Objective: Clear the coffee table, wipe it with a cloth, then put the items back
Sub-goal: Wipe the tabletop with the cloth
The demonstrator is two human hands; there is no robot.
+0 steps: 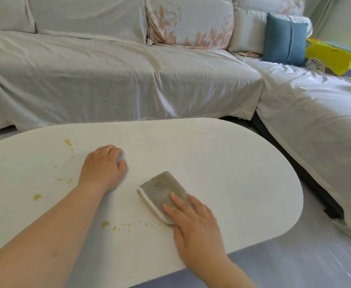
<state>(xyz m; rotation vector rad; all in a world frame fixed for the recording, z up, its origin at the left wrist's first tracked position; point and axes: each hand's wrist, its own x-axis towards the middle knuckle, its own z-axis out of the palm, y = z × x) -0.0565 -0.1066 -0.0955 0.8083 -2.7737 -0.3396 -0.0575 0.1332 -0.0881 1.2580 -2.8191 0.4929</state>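
The single head-worn camera looked forward and steeply down from close above the white coffee table [222, 154], facing the covered sofa [108, 80] at twelve o'clock. Its wide lens caught the chaise toward two o'clock.

Bright, soft daylight enters beyond the blue cushion [284, 39]; shadows are faint, edges bowed, everything slightly blurred.

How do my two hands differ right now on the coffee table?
The right hand lies flat with fingers spread, pressing the folded grey cloth; the left hand rests bare on the table with fingers curled under. The left hand sits near the yellow stains, farther from you. Both touch the tabletop area, palms down.
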